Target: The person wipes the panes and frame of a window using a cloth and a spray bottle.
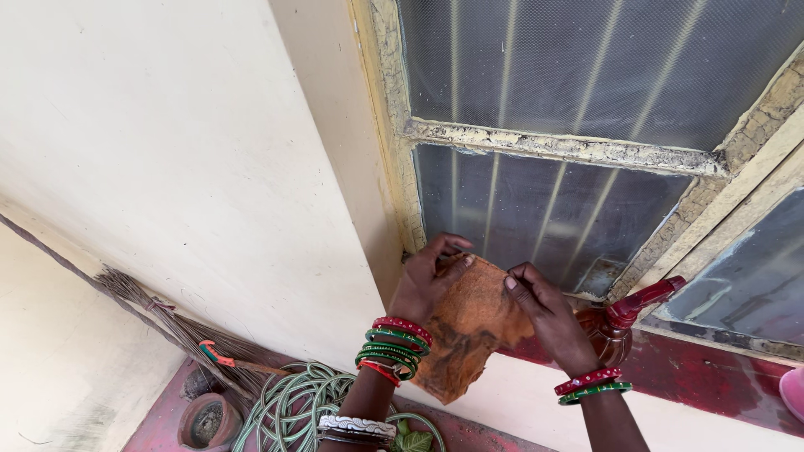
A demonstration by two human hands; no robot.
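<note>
Both hands hold an orange cloth (471, 322) before a window pane (544, 213): left hand (427, 280) at ten o'clock, right hand (548, 314) at three. A red spray bottle (624, 322) stands just right of the right hand, on the sill.

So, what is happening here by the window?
A person holds an orange-brown cloth in both hands, the left hand and the right hand gripping its top edge, in front of a window with a peeling frame. A red spray bottle stands on the sill behind the right hand. Below lie a coiled green hose and a broom.
</note>
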